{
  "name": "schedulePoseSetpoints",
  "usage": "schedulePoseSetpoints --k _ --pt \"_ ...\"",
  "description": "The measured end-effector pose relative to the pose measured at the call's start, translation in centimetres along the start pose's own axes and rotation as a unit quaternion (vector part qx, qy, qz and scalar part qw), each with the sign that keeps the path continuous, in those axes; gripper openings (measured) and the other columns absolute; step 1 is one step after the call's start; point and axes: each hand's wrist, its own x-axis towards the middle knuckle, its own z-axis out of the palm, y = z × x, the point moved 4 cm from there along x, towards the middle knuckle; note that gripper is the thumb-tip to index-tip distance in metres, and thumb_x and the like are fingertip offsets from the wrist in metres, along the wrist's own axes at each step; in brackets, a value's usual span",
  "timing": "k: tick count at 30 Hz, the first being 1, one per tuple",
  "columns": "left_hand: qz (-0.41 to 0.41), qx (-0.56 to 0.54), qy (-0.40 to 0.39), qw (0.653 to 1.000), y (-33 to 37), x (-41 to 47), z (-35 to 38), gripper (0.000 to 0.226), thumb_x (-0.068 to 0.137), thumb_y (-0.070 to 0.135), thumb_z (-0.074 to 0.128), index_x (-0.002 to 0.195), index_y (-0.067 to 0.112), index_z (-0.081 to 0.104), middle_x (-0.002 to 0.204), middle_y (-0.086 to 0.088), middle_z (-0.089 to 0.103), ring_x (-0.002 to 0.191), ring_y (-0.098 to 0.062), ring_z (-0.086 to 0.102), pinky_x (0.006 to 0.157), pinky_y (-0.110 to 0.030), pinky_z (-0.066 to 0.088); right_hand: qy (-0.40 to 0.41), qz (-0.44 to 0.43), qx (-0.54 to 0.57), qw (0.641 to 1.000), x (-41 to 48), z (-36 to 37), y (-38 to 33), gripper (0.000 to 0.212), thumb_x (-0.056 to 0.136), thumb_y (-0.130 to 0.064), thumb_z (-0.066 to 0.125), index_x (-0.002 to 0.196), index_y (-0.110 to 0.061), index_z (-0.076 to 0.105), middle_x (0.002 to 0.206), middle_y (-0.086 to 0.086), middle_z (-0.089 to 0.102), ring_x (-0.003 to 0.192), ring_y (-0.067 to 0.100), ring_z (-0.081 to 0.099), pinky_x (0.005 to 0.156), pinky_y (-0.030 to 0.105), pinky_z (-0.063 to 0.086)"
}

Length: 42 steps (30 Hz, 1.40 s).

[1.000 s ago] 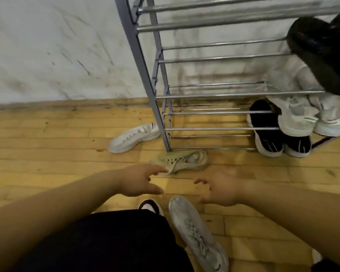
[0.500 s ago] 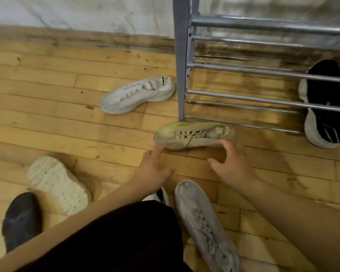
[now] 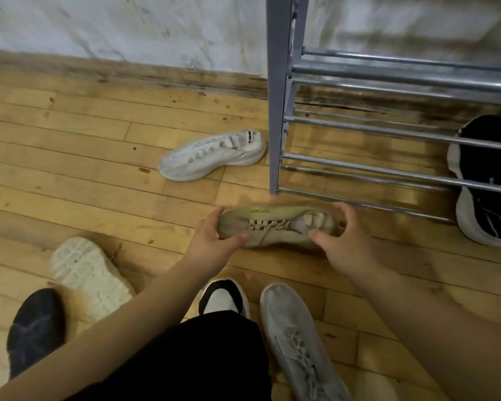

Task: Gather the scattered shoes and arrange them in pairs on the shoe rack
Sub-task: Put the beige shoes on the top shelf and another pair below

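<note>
The beige lace-up sneaker with a pale green edge (image 3: 275, 227) lies on its side on the wooden plank floor (image 3: 70, 157), just in front of the grey metal shoe rack (image 3: 281, 94); the left hand (image 3: 211, 241) has its grip around the toe, the right hand (image 3: 342, 238) around the heel; a white sneaker (image 3: 214, 159) lies beside the rack's leg; a black-and-white sneaker (image 3: 483, 180) sits under the lowest rails.

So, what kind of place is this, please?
Probably a home entryway or a corner used for shoe storage. A metal shoe rack stands against a scuffed white wall, and loose shoes lie scattered on the worn wooden floor, such as a white sneaker.
</note>
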Motion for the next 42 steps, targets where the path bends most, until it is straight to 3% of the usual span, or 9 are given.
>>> schedulePoseSetpoints --k 2,6,13,18,23,30,34,39,42 --pt "-0.004 -0.026 0.026 0.999 -0.8 -0.8 -1.4 0.090 0.079 0.040 0.085 0.156 0.031 0.038 0.142 0.005 0.044 0.126 -0.014 0.050 0.112 -0.040 0.045 -0.043 -0.020 0.011 0.999 -1.0 0.6 -1.3 0.072 0.086 -0.045 0.078 0.146 -0.047 0.037 0.143 -0.007 0.045 0.122 0.015 0.049 0.100 0.040 0.050" --pt "0.002 -0.078 0.087 0.993 -1.4 -2.6 -5.5 0.095 0.070 0.048 0.083 0.154 0.035 0.040 0.148 0.004 0.046 0.130 -0.018 0.052 0.112 -0.044 0.046 -0.143 -0.069 0.005 0.987 -3.4 2.9 -5.8 0.059 0.095 -0.035 0.071 0.147 -0.042 0.044 0.132 -0.013 0.054 0.101 0.002 0.054 0.074 0.014 0.042" --pt "0.004 -0.230 0.181 0.956 -3.1 -8.4 -13.6 0.102 0.065 0.046 0.086 0.154 0.042 0.035 0.146 0.005 0.048 0.130 -0.019 0.055 0.111 -0.045 0.048 -0.204 -0.170 -0.077 0.961 -8.2 6.9 -16.3 0.058 0.092 -0.029 0.075 0.145 -0.039 0.054 0.123 -0.014 0.061 0.116 0.011 0.059 0.099 0.031 0.050" --pt "0.003 -0.310 0.204 0.929 -5.2 -13.6 -19.6 0.097 0.081 0.033 0.084 0.160 0.037 0.027 0.156 0.002 0.041 0.127 -0.021 0.058 0.106 -0.047 0.051 -0.308 -0.172 -0.122 0.928 -12.8 9.4 -25.5 0.063 0.086 -0.031 0.082 0.143 -0.034 0.056 0.121 -0.008 0.063 0.107 0.014 0.064 0.094 0.038 0.058" --pt "0.036 -0.320 0.212 0.922 -6.1 -18.2 -23.5 0.118 0.060 0.055 0.086 0.160 0.043 0.023 0.160 0.011 0.036 0.134 -0.017 0.053 0.108 -0.051 0.048 -0.329 -0.166 -0.180 0.912 -18.0 10.1 -31.1 0.057 0.085 -0.017 0.084 0.136 -0.028 0.061 0.110 -0.004 0.069 0.097 0.014 0.070 0.076 0.030 0.061" --pt "-0.053 -0.155 0.259 0.952 -10.5 -18.6 -21.7 0.096 0.087 0.042 0.079 0.162 0.038 0.018 0.166 0.003 0.029 0.142 -0.024 0.043 0.113 -0.043 0.042 -0.211 -0.190 -0.211 0.935 -19.5 12.0 -31.3 0.074 0.083 -0.027 0.085 0.149 -0.030 0.051 0.130 0.004 0.062 0.099 0.024 0.068 0.079 0.040 0.062" --pt "-0.094 -0.022 0.210 0.973 -13.0 -15.5 -18.3 0.095 0.087 0.053 0.075 0.161 0.042 0.017 0.170 -0.002 0.011 0.153 -0.029 0.023 0.120 -0.046 0.031 -0.172 -0.142 -0.165 0.961 -16.2 12.4 -29.0 0.085 0.069 -0.034 0.088 0.145 -0.035 0.051 0.131 0.006 0.063 0.107 0.032 0.067 0.088 0.051 0.061" --pt "-0.150 0.126 0.122 0.973 -14.2 -10.1 -15.0 0.088 0.088 0.066 0.063 0.157 0.057 0.010 0.170 -0.002 -0.016 0.148 -0.046 0.018 0.116 -0.051 0.033 -0.158 -0.065 -0.157 0.973 -13.3 13.2 -27.2 0.079 0.079 -0.029 0.083 0.147 -0.045 0.045 0.125 0.005 0.060 0.105 0.033 0.064 0.087 0.052 0.060" --pt "-0.166 0.159 0.103 0.968 -14.8 -8.2 -14.5 0.067 0.099 0.043 0.053 0.155 0.057 0.019 0.169 -0.002 -0.019 0.141 -0.048 0.029 0.112 -0.049 0.040 -0.155 -0.046 -0.151 0.975 -11.8 13.8 -26.6 0.080 0.079 -0.026 0.082 0.148 -0.045 0.046 0.126 0.005 0.061 0.101 0.032 0.067 0.083 0.054 0.062"
